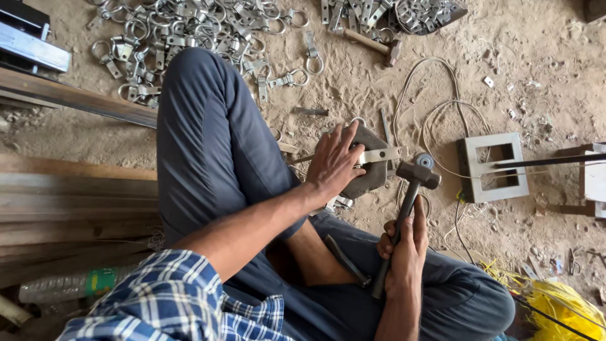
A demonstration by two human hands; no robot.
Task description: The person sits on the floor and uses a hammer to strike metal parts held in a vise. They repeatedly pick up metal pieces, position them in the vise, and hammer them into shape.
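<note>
**Now: strip pinned under your left hand, hammer raised in your right**

Your left hand (333, 163) lies flat, fingers spread, on a dark metal block (369, 173) that sits on the sandy floor (524, 50). Under your fingertips it presses a pale metal strip (379, 155) against the block; the strip sticks out from the hand toward 3 o'clock. Your right hand (404, 249) is clenched around the handle of a hammer (407, 202), gripping it low on the shaft. From that hand the hammer head (418, 173) stands at about 12 o'clock, poised just beside the free end of the strip, at the strip's 4 o'clock, and I cannot tell whether the two touch.

From the block, a heap of finished ring clamps (189, 38) spreads across the sand at 10 to 11 o'clock, beyond your raised knee (202, 95). A second hammer (372, 44) lies on the ground at 12 o'clock. At 3 o'clock stands a square grey metal frame (493, 167), with pale wire (435, 113) looping over the sand between it and the block. Yellow cord (562, 309) is bunched at 4 to 5 o'clock, past your right hand.
</note>
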